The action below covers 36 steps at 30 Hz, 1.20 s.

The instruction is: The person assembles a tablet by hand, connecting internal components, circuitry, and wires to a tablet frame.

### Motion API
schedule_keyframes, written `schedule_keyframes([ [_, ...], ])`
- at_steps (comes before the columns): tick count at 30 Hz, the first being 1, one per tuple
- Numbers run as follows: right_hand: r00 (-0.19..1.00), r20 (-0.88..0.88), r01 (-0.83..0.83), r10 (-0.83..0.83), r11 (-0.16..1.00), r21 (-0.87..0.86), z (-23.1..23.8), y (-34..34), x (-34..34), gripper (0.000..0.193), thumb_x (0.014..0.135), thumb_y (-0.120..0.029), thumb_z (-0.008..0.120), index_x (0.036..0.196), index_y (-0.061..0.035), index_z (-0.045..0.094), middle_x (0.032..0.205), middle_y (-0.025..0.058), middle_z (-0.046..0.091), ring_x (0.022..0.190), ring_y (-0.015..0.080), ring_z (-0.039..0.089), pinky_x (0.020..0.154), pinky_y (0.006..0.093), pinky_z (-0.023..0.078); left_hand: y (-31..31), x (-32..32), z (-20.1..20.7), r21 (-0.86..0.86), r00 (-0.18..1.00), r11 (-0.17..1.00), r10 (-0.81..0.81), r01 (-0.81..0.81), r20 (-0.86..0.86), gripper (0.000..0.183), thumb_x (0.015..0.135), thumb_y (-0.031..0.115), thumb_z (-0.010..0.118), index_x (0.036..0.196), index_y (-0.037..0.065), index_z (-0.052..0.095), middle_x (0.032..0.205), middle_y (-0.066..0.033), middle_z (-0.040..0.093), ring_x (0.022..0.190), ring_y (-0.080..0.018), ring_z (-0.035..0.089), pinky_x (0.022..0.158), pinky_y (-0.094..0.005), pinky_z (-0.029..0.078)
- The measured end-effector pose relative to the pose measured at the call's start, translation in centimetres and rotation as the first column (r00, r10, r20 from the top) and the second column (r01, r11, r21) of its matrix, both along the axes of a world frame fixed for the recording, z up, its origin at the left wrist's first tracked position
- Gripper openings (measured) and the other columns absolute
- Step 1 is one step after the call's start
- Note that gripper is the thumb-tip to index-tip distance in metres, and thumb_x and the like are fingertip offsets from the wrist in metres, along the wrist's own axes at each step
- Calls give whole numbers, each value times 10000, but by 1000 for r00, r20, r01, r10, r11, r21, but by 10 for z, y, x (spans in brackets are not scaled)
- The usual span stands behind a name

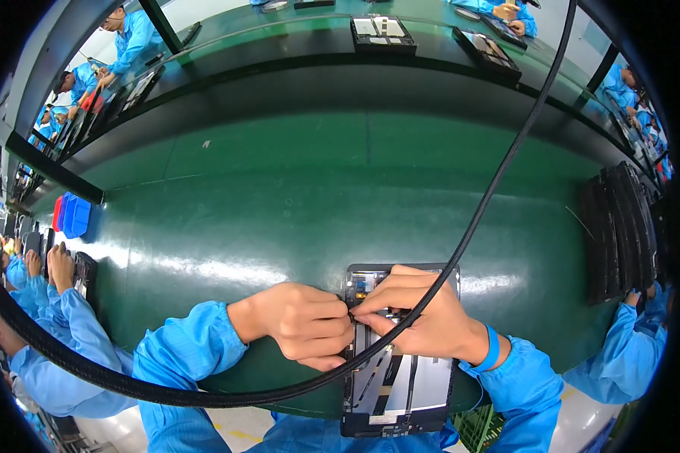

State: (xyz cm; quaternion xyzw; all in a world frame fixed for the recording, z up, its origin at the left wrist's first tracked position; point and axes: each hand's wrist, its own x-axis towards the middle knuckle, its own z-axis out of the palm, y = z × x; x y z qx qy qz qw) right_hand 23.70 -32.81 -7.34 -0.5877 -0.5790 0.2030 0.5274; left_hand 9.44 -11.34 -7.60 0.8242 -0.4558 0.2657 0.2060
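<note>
An opened tablet point(434, 385) lies in front of me at the bench's near edge, its inside facing up: a pale panel, dark strips and small parts near the top. My right hand point(431, 309) rests over its upper half, thumb and forefinger pinched together near the tablet's left edge. At that same edge, my left hand point(298, 325) is closed, its fingers curled and its fingertips almost meeting the right ones. Whatever is between the fingertips is too small or hidden to name. A blue band point(493, 349) circles my right wrist.
A thick black cable point(499, 177) loops across the view, passing before my right hand. Black trays point(619, 234) are stacked at the right, blue and red bins point(75, 215) stand far left. Opened tablets point(383, 35) lie on the raised shelf. Co-workers in blue sit on both sides.
</note>
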Motion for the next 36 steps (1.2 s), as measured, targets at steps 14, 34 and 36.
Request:
schedule_keyframes([
  [14,987,-102,97,-121,972,-215,3,2,-9,251,787,-21,810,1034,-59,829,788,66,711,606,120,521,552,298,425,5,-7,-1,26,996,997,74,-75,50,378,1023,335,724,944,-35,731,826,-77,644,708,-222,642,601,-326,566],
  [34,992,-53,108,-117,983,-152,3,7,-13,275,809,-20,800,1081,-57,806,770,37,751,602,134,550,560,310,454,9,-7,-3,-31,993,992,120,-119,24,296,1003,220,748,948,-70,769,782,-84,652,667,-211,651,569,-322,571],
  [36,992,-48,105,-113,984,-146,4,8,-13,274,811,-21,800,1082,-58,807,773,37,753,610,136,561,566,307,462,9,-8,0,-19,993,993,119,-119,14,287,998,216,750,946,-66,767,786,-80,653,669,-211,649,574,-325,570],
])
